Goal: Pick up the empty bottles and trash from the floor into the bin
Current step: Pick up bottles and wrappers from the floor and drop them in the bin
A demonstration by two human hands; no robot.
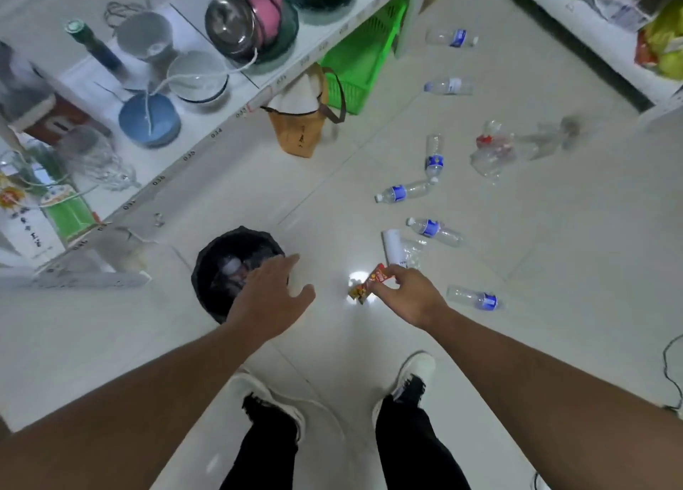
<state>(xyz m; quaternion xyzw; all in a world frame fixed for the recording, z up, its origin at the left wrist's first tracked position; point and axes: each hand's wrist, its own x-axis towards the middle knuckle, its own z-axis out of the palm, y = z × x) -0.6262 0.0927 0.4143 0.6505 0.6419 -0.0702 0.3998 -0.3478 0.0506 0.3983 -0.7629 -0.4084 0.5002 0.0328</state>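
Observation:
A black-lined bin [214, 264] stands on the white tile floor at centre left, with some trash inside. My left hand [271, 297] hovers over its right rim, fingers spread and empty. My right hand [408, 293] pinches a red and yellow snack wrapper [369, 284] just right of the bin. Several clear bottles with blue labels lie on the floor beyond: one [475, 298] beside my right hand, one [434, 231] farther out, one [403, 192] past that. A white paper roll [393, 247] and crumpled clear plastic [414, 253] lie near my right fingers.
A white shelf [207, 138] with bowls and pots runs along the left. A brown paper bag [301, 127] and a green basket [364, 61] sit by its end. More bottles [451, 38] and clear plastic trash [495, 153] lie farther away. Another shelf [606, 38] stands at the right. My feet are below.

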